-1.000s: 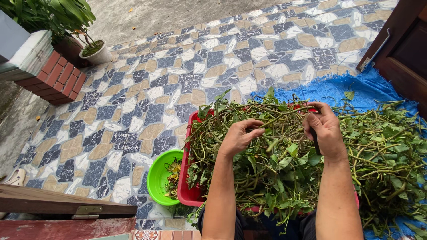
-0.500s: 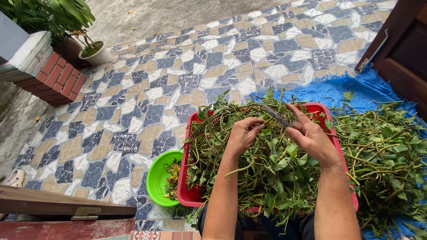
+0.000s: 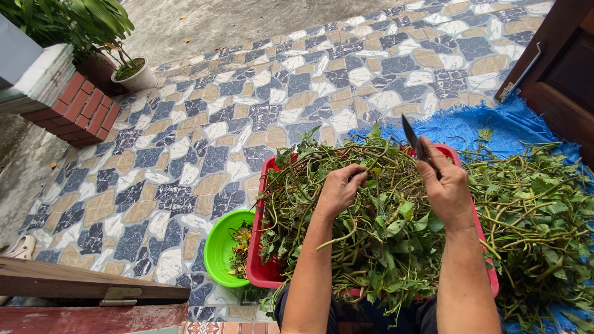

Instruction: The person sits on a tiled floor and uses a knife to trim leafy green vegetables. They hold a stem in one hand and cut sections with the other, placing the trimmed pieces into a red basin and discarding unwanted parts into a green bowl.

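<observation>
Green leafy vines with long stems [image 3: 383,247] fill a red rectangular plastic basin [image 3: 258,272] at the person's knees. The left hand [image 3: 339,190] reaches forward over the heap, knuckles up, fingers curled and pinching a stem. The right hand [image 3: 447,188] is raised just beside it, fingers wrapped tight round the handle of a dark-bladed knife [image 3: 411,137] that points up and away. A round green plastic bowl [image 3: 221,247] holding scraps touches the basin's left side. More vines lie on a blue woven tarp [image 3: 470,127] to the right. The floor is patterned stone tile [image 3: 247,124]; a white potted plant [image 3: 133,77] stands near a red brick pillar [image 3: 77,114], and a brown wooden door [image 3: 557,68] is at far right.
</observation>
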